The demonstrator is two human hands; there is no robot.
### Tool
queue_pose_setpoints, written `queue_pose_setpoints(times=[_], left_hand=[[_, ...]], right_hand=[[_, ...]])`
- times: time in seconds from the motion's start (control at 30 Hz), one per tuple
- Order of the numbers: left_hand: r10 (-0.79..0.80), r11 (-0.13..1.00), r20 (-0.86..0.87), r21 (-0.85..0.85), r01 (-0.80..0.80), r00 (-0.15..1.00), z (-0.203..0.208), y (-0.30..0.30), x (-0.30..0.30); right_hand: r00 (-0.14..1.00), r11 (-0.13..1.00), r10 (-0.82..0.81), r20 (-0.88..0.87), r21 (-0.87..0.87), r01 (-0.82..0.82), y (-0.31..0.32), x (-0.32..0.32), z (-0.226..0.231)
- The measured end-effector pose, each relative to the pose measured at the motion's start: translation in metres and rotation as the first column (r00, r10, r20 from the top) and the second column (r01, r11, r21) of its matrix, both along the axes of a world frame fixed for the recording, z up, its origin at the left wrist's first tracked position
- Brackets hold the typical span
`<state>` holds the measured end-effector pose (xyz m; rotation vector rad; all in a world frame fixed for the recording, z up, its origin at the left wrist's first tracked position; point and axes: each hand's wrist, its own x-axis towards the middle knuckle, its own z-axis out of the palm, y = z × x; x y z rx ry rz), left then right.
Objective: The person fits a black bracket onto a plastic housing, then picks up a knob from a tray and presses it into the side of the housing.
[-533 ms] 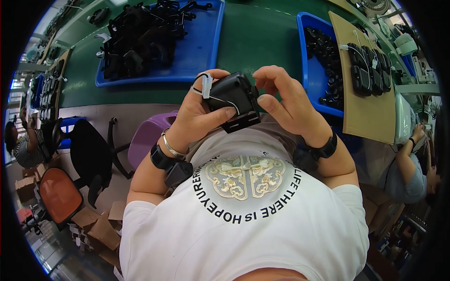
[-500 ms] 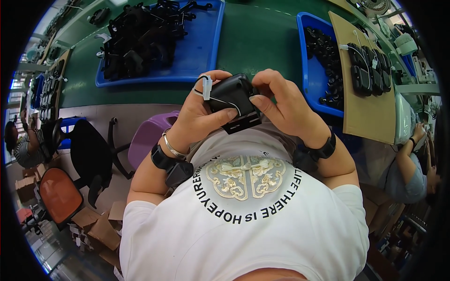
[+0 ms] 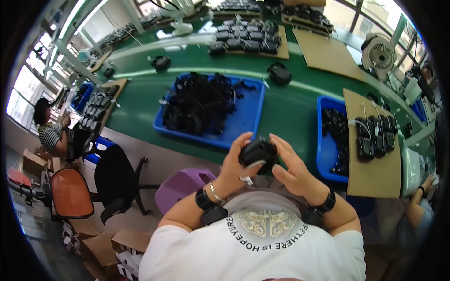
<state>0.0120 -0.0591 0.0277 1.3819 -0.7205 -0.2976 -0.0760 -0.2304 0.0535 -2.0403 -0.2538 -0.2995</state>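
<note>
A black plastic device casing with a rounded body is held in front of my chest. My left hand is closed around its left side, with the thumb across the lower part. A white cable end with a connector hangs below it, partly blurred. Beside the casing's right edge is my right hand, its fingers stretched out and the thumb apart from them. The fingertips are close against the casing; whether they press on it is hard to see.
Ahead on the green table is a blue tray heaped with black parts. Right of it stand a blue bin of small black pieces and a cardboard sheet with black devices. A purple stool is at my left. Co-workers sit on both sides.
My view has tilted up, showing more of the table. The casing has turned in my left hand, its connector now hanging below. My right hand's curled fingers have straightened.
</note>
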Motion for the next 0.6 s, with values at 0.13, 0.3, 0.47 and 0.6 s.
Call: queue_pose_setpoints(times=[0.13,0.3,0.47,0.6], left_hand=[[0.153,0.985,0.243,0.043,-0.168,0.958,-0.003,0.002,0.001],[0.091,0.993,0.000,-0.074,-0.091,0.996,-0.004,0.008,0.002],[0.122,0.992,0.091,-0.050,-0.117,0.988,0.005,0.008,0.006],[0.089,0.986,-0.075,-0.137,-0.099,0.993,0.000,0.004,0.012]], right_hand=[[0.991,0.990,0.023,0.134,-0.142,-0.003,0.003,-0.007,0.007],[0.991,0.981,0.012,0.135,-0.195,0.014,0.006,-0.002,0.020],[0.993,0.994,0.070,0.090,-0.092,-0.062,0.002,0.008,0.019],[0.981,0.993,0.061,0.187,-0.110,-0.040,0.010,0.006,0.029]])
